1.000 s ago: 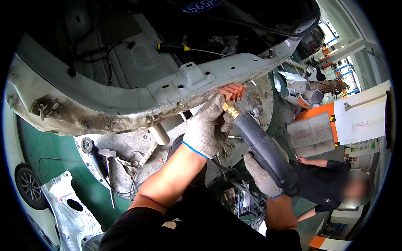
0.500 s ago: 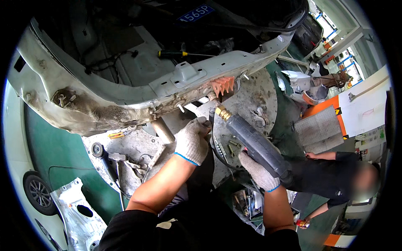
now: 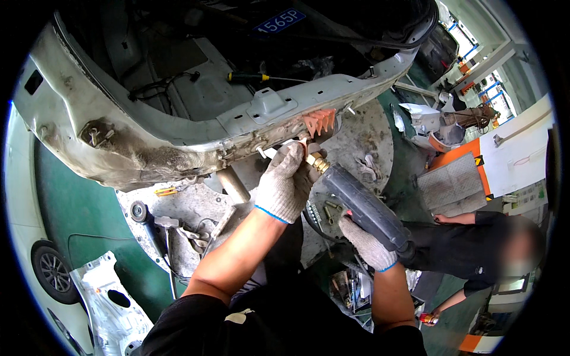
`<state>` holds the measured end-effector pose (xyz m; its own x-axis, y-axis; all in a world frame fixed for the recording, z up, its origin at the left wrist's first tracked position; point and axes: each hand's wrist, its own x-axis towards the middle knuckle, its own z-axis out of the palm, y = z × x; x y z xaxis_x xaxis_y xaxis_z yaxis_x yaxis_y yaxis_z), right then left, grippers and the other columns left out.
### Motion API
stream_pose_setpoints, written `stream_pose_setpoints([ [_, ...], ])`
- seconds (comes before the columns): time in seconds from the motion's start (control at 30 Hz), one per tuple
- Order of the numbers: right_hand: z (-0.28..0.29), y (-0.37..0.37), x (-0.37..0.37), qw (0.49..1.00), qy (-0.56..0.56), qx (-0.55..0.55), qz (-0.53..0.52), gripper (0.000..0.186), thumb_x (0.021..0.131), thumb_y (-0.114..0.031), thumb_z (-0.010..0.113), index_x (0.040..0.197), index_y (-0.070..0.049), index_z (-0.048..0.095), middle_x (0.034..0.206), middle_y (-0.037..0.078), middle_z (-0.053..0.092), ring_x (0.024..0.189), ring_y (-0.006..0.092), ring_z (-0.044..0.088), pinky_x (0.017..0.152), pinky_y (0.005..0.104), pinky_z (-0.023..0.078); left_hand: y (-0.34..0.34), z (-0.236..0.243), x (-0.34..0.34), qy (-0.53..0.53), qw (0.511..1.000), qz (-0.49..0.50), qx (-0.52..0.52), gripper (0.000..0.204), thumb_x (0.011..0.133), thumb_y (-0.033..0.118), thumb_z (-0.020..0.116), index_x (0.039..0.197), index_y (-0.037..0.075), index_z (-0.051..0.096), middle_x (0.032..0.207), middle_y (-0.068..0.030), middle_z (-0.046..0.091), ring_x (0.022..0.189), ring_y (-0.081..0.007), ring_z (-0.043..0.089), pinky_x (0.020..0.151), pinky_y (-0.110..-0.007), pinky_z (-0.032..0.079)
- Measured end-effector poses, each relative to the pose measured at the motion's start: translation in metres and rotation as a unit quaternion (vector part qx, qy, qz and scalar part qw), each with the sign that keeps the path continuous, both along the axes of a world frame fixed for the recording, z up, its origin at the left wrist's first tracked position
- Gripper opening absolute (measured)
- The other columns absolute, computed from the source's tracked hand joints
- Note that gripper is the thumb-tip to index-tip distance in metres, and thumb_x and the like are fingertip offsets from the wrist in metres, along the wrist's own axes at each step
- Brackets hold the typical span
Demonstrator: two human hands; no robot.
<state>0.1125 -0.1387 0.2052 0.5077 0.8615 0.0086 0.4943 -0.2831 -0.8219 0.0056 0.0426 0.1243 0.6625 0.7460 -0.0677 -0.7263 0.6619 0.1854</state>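
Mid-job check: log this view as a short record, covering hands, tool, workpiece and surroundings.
Left hand: gloved, fingers by the brass fitting; exact grip hidden
Right hand: gloved, around the black cylindrical tool
Workpiece: pale car body, dirty along its edge
Fixed on edge: orange toothed piece, just beyond the left fingers
Inside body: screwdriver with black-and-yellow handle
Below: round grey platform bearing an angle grinder and hammer
Nearby: another person in dark clothing, right side
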Motion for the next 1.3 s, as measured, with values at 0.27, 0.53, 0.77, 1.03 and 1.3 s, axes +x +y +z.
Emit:
stream_pose_setpoints([
  [0.27,-0.006,0.007,0.006,0.998,-0.057,0.039,0.005,0.024,0.082,-0.006,0.082,0.103,-0.004,0.071,0.093,0.007,0.073,0.086,0.0176,0.07,0.079,0.0332,0.056,0.007,0.008,0.002,-0.012,0.996,-0.02,0.082,0.032,0.105,0.027,0.06,0.128,0.006,0.062,0.111,-0.0062,0.067,0.094,-0.0186,0.063,0.082,-0.033,0.052],
  [0.53,0.007,0.012,-0.002,0.999,-0.013,0.029,-0.007,0.026,0.087,0.003,0.079,0.11,-0.004,0.07,0.101,0.002,0.07,0.092,0.0113,0.065,0.082,0.0296,0.054,0.011,0.012,0.009,-0.021,0.999,0.019,0.032,0.026,0.105,0.019,0.059,0.127,0.006,0.067,0.107,-0.005,0.069,0.092,-0.0162,0.064,0.079,-0.03,0.052],
  [0.77,0.013,0.028,-0.004,0.997,-0.033,0.063,-0.02,0.022,0.081,-0.003,0.083,0.098,-0.003,0.07,0.089,0.006,0.073,0.081,0.0135,0.07,0.074,0.0314,0.057,0.014,0.019,0.011,-0.038,0.999,0.034,0.02,0.024,0.103,0.012,0.06,0.126,0.004,0.064,0.106,-0.005,0.069,0.091,-0.0155,0.064,0.08,-0.031,0.053],
  [1.03,0.014,0.032,-0.005,0.998,-0.014,0.059,-0.028,0.024,0.081,-0.003,0.083,0.1,-0.003,0.069,0.089,0.006,0.073,0.081,0.0146,0.07,0.075,0.0308,0.057,0.021,0.012,0.011,-0.052,0.999,-0.004,-0.015,0.023,0.102,0.009,0.059,0.123,0.001,0.063,0.104,-0.0074,0.069,0.088,-0.0165,0.066,0.074,-0.027,0.055],
  [1.3,0.032,0.032,-0.007,0.999,-0.025,-0.005,-0.027,0.023,0.082,-0.003,0.082,0.1,-0.003,0.069,0.091,0.007,0.073,0.082,0.0153,0.071,0.076,0.0318,0.058,0.026,0.011,0.008,-0.04,0.998,-0.019,-0.045,0.023,0.102,0.007,0.06,0.124,0.001,0.063,0.108,-0.0081,0.071,0.09,-0.0177,0.068,0.076,-0.028,0.057],
])
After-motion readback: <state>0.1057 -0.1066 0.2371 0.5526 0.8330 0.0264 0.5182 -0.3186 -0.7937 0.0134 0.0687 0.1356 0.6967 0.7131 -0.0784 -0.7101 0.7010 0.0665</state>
